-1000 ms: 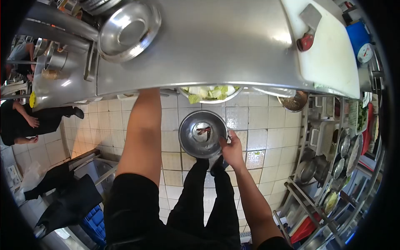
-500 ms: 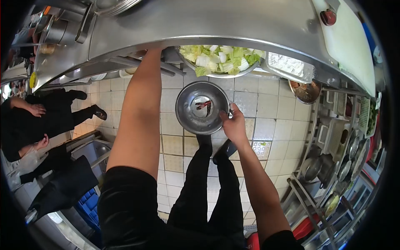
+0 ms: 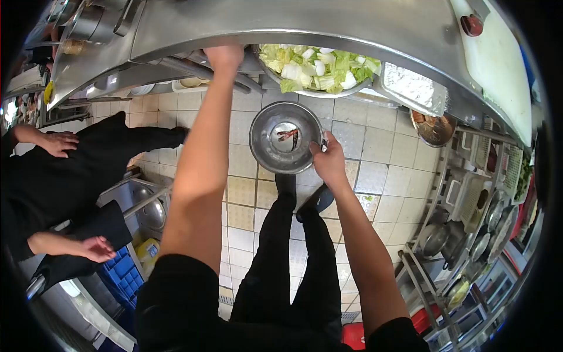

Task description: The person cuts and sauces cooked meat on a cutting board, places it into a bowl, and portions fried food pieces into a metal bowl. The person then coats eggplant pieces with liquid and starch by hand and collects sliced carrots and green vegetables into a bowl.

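Note:
My right hand (image 3: 329, 161) grips the rim of a round steel bowl (image 3: 258, 154), holding it level above the floor. At the bottom of the bowl lie a few dark red pieces that look like dried chilies (image 3: 288, 136). Stretched forward, my left hand (image 3: 226, 57) reaches to the front edge of the steel counter (image 3: 281, 20), blurred, its fingers hidden by that edge. To its right, under the counter, a large bowl holds chopped cabbage (image 3: 319, 70).
Right of the cabbage are a metal tray of white stuff (image 3: 413, 88) and a bowl of brown food (image 3: 433, 126). A rack (image 3: 437, 293) with pans and baskets stands at right. At left, a co-worker in black (image 3: 76, 152) stands by a sink unit.
My left hand has drawn back slightly, so its back now shows at the counter edge. The bowl stays in my right hand. The co-worker has come closer from the left.

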The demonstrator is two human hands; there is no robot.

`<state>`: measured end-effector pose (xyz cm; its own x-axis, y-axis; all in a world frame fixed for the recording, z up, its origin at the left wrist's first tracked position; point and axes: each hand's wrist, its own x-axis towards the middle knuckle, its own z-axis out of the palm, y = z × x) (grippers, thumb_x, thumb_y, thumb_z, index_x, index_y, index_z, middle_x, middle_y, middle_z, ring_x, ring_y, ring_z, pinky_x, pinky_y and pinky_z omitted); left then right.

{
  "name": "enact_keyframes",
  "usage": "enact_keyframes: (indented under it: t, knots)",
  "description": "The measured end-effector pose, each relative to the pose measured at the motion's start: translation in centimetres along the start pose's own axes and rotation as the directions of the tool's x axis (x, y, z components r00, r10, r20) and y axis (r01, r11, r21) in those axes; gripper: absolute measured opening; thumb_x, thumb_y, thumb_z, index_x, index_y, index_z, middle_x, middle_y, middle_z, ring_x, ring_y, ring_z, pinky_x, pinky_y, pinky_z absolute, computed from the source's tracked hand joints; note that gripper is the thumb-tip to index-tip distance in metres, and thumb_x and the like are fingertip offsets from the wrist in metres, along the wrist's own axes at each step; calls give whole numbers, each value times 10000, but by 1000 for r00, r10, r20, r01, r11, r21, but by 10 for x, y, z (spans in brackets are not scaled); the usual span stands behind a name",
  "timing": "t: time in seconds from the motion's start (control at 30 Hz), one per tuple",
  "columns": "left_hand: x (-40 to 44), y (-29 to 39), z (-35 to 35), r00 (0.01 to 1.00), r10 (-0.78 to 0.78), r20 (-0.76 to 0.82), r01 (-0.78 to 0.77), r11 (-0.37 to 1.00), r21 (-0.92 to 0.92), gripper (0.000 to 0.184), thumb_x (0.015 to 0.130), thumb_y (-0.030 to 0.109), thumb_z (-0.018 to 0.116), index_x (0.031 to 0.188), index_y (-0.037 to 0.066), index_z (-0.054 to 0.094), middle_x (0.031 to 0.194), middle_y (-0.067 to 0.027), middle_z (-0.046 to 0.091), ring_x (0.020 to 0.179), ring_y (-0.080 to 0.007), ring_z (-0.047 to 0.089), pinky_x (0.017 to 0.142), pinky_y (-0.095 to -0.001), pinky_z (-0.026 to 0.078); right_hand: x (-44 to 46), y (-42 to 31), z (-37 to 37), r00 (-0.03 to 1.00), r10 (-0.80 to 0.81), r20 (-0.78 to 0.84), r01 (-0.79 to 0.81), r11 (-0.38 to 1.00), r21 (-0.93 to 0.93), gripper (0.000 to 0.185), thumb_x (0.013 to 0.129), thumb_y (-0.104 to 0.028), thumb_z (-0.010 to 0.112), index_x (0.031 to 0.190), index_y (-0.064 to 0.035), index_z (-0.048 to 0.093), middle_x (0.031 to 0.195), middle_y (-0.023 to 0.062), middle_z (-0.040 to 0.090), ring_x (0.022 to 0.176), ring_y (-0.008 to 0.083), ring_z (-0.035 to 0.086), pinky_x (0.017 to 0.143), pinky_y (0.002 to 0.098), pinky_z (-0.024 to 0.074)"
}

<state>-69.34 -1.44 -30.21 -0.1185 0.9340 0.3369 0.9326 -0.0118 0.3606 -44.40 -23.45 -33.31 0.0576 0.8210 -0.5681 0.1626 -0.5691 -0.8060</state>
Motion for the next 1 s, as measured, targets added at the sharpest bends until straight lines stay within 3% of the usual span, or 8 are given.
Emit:
enact_keyframes:
  t: [0.03,0.23,0.33,0.47,0.7,0.8,0.9,1.0]
  knots:
    - [-21,41,-40,940,-295,171,338,871,-356,230,858,174,633,1019,28,708,883,-98,716,789,-240,683,749,-355,533,1,-2,2,1000,-9,8,9,1000,5,334,847,-84,609,1156,42,582,771,149,665,590,151,589,583,319,470]
    - [-184,91,-89,880,-341,330,470,726,-502,173,847,43,671,1010,-2,705,906,-114,731,796,-141,687,710,-287,536,-4,7,10,986,-161,34,161,987,-5,427,878,-100,622,1243,94,515,873,122,667,650,134,590,609,285,482]
    - [-223,87,-89,935,48,353,117,895,-431,171,864,29,652,1027,2,695,931,-142,721,814,-192,702,709,-289,541,-16,-10,6,984,-177,31,179,977,-117,442,880,-108,624,1247,109,508,888,122,669,654,141,592,617,290,486]
    - [-197,103,-169,921,-218,323,365,769,-524,149,861,18,640,999,26,695,908,-156,703,792,-245,700,680,-312,545,-45,-28,-11,982,-190,11,190,970,-154,455,885,-107,621,1262,117,499,866,119,663,642,133,581,595,291,483]
    - [-176,143,-210,907,272,322,-126,904,-408,91,840,80,679,923,52,700,841,-121,675,725,-260,668,629,-346,527,-115,-102,-42,983,-184,25,185,982,-48,337,882,-77,592,1196,41,564,792,65,644,588,84,523,546,270,439]
    - [-160,167,-242,933,109,343,92,850,-519,112,823,116,696,921,61,706,845,-122,669,751,-294,659,644,-364,527,-142,-137,-56,999,-36,19,38,991,-128,315,857,-68,586,1156,30,595,909,105,674,777,128,601,710,274,488]
    - [-158,159,-270,900,3,435,247,819,-518,131,840,98,699,963,55,709,857,-112,684,727,-221,652,637,-313,516,-151,-119,-59,899,-413,-145,345,872,-346,287,850,-70,600,1120,26,618,981,112,686,911,148,615,827,290,486]
    - [-98,162,-368,998,8,70,34,808,-588,71,843,87,694,904,56,711,910,-108,693,815,-237,663,688,-330,525,-182,-155,-75,929,-369,27,369,924,-99,268,862,-89,646,1109,16,631,988,92,694,912,148,619,834,307,489]
